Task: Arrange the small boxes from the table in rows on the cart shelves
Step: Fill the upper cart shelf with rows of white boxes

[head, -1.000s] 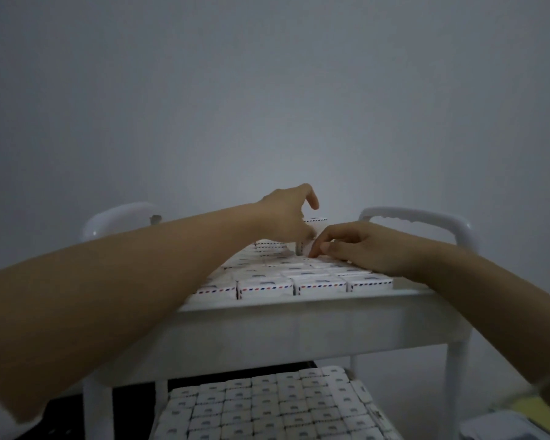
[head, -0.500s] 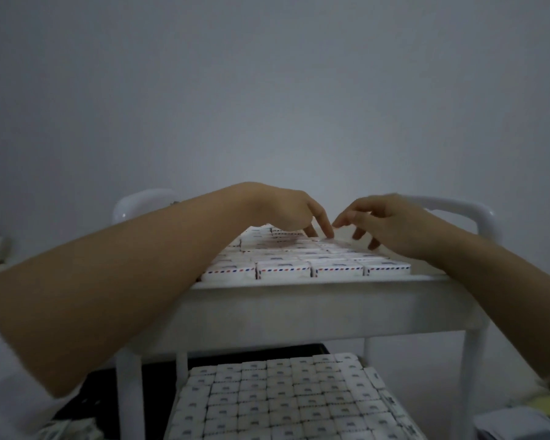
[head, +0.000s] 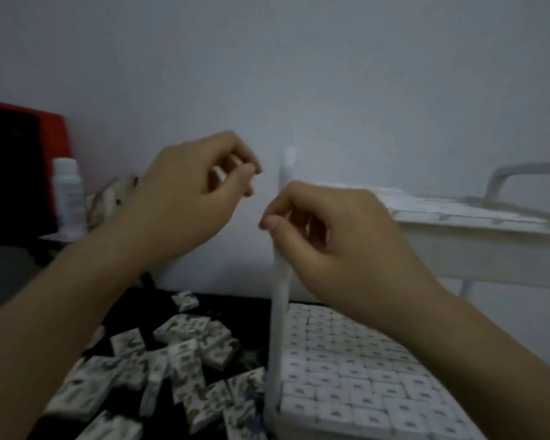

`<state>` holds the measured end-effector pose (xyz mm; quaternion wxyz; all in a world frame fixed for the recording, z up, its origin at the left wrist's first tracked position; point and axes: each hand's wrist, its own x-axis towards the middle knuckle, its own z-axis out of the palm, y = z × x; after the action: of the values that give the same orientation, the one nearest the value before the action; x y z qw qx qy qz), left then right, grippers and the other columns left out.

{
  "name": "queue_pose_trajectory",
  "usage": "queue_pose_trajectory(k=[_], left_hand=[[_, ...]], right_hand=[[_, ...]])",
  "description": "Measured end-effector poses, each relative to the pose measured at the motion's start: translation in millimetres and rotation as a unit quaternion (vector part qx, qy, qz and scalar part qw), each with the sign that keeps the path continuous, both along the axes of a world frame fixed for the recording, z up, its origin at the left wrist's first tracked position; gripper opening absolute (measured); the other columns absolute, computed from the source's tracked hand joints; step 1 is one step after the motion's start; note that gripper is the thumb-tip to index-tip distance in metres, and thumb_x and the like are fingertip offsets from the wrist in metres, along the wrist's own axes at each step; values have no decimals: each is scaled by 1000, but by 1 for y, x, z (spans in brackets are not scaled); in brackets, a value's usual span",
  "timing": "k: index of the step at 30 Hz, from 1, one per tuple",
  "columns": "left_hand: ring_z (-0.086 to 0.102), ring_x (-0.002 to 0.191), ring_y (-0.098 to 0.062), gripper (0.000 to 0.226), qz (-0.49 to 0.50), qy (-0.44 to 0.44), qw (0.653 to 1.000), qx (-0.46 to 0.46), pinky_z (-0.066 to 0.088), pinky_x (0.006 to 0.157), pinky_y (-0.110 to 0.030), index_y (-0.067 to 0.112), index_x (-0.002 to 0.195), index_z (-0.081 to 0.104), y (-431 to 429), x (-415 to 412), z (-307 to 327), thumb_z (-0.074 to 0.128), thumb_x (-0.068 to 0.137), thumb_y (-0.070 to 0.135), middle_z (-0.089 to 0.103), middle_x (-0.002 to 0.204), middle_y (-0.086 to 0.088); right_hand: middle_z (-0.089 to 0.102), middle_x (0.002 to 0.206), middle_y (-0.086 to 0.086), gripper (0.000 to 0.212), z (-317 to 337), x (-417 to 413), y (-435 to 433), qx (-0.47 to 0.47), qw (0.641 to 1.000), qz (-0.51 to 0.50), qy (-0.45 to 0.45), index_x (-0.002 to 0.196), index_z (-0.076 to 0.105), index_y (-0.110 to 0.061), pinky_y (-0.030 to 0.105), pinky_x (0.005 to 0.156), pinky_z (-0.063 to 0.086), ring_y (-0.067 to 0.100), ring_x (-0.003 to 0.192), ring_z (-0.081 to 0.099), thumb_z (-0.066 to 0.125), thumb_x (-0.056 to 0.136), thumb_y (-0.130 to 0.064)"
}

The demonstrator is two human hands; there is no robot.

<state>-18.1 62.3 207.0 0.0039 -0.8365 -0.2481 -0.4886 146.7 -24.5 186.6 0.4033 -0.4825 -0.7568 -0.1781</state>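
Observation:
Several small white boxes with dark print lie in a loose pile (head: 178,360) on the dark table (head: 254,309) at lower left. The white cart stands to the right; its lower shelf (head: 346,369) is packed with boxes in rows, and its top shelf (head: 458,214) also carries rows. My left hand (head: 188,198) hovers above the pile with loosely curled fingers, holding nothing. My right hand (head: 340,236) hangs in front of the cart's upright post (head: 281,312), fingers loosely curled, with no box visible in it. The view is blurred.
A white bottle (head: 69,192) and a red and black object (head: 23,154) stand at the far left, with a crumpled pale thing (head: 108,198) beside them. The cart's handle (head: 521,173) curves up at the right. A plain wall is behind.
Both hands have left the boxes on the top shelf and pulled back. My view has swung left and down, bringing the table's loose pile into sight.

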Motion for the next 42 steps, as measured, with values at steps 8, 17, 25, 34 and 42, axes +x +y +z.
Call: queue_pose_trajectory(k=[8, 17, 25, 34, 42], left_hand=[[61, 75, -20, 12, 393, -62, 888, -231, 50, 61, -34, 31, 94, 60, 103, -183, -230, 54, 94, 20, 69, 91, -1], [61, 93, -31, 19, 491, -22, 842, -223, 52, 75, -42, 16, 99, 70, 143, -256, -296, 61, 84, 9, 68, 97, -9], [54, 106, -31, 21, 552, -212, 773, -230, 49, 85, -47, 14, 103, 65, 142, -306, -309, 58, 85, 5, 59, 112, -14], [49, 119, -31, 30, 529, -172, 807, -198, 41, 99, -47, 7, 114, 67, 177, -323, -312, 58, 86, 7, 59, 128, -13], [20, 145, -31, 46, 623, 69, 739, -246, -5, 111, -54, 10, 128, 59, 197, -336, -323, 37, 99, 39, 54, 139, -13]], right_hand=[[66, 85, -11, 13, -105, -119, 102, -247, 964, 95, -39, 102, 62, -34, 29, 61, 48, 8, 72, 58, 52, 95, -31], [40, 137, 2, 38, -208, -214, 232, -327, 941, 55, -67, 133, 51, -22, 37, 100, 42, 24, 126, 35, 46, 96, -19], [10, 161, 6, 55, -246, -270, 307, -345, 918, 19, -197, 153, 17, -29, 47, 111, 25, 31, 145, 10, 33, 101, -37], [62, 110, 13, 30, -239, -276, 328, -404, 895, 31, -187, 128, 47, -15, 32, 65, 41, 27, 84, 52, 40, 102, -28], [42, 145, 15, 53, -230, -274, 340, -478, 852, 41, -210, 147, 34, -13, 37, 105, 38, 32, 130, 40, 44, 100, -36]])
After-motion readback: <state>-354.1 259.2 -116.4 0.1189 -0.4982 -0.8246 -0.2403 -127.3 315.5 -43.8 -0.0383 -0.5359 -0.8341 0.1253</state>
